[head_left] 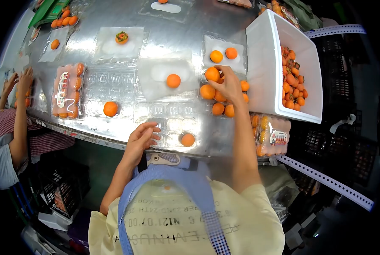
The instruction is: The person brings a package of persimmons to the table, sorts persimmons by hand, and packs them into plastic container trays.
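Observation:
My right hand [229,88] has its thumb and fingers round an orange persimmon [212,74], above a tray on the right that holds several more persimmons [207,92]. Some of that tray is hidden by the hand and forearm. My left hand [142,141] rests by the table's front edge, fingers loosely apart and nothing in them. Just beside it lies a clear plastic tray with moulded cups [166,124], with one persimmon [187,139] in a near cup. A white padded sheet [153,76] behind it carries another persimmon [173,81].
A white foam box [262,68] full of persimmons stands at right. Filled clear packs [273,136] sit at the near right and at left [66,91]. Another moulded tray [102,87] holds one persimmon [110,109]. At far left, a co-worker's hands [23,80] are over a pack.

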### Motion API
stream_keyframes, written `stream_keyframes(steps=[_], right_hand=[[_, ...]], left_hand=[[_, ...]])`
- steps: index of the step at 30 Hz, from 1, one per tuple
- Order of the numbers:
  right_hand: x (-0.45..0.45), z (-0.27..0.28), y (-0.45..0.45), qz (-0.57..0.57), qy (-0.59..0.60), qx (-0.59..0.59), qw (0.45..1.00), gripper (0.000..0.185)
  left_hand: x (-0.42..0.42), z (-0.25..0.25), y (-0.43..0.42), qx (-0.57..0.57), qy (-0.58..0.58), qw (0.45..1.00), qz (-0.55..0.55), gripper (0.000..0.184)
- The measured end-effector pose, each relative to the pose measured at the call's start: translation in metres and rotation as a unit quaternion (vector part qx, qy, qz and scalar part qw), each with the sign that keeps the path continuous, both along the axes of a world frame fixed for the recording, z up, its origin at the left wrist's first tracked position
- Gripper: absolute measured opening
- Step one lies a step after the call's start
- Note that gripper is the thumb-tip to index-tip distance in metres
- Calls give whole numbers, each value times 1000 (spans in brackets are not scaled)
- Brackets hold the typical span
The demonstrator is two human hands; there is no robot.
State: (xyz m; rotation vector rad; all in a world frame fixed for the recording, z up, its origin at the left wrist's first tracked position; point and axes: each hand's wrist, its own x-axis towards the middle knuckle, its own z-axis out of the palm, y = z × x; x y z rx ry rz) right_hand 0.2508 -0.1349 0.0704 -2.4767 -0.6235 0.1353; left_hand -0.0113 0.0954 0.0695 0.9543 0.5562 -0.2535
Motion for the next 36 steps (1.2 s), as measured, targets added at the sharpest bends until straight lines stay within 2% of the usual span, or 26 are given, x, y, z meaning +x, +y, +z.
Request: stream_keyframes(steps=[4,13,16,19,28,36], right_hand=[[18,2,-1,97,12,-104,990,41],[37,-11,2,180,31,-149,972,48],[44,-15,0,186,74,-158,967,47],[48,-29,-8,164,87,-109,977,44],[30,-2,4,125,70,-194,970,44],[27,-13,-6,131,41,-157,978,40]], left_hand=[[1,-3,2,4,-4,1000,1,28],[2,-6,1,1,0,1000,-7,26],[2,-5,2,6,-5,1000,-9,25],[3,-6,2,11,-5,1000,-12,26],[3,-7,0,18,-5,1000,-19,26],[1,-5,0,28,-4,999,-17,25]])
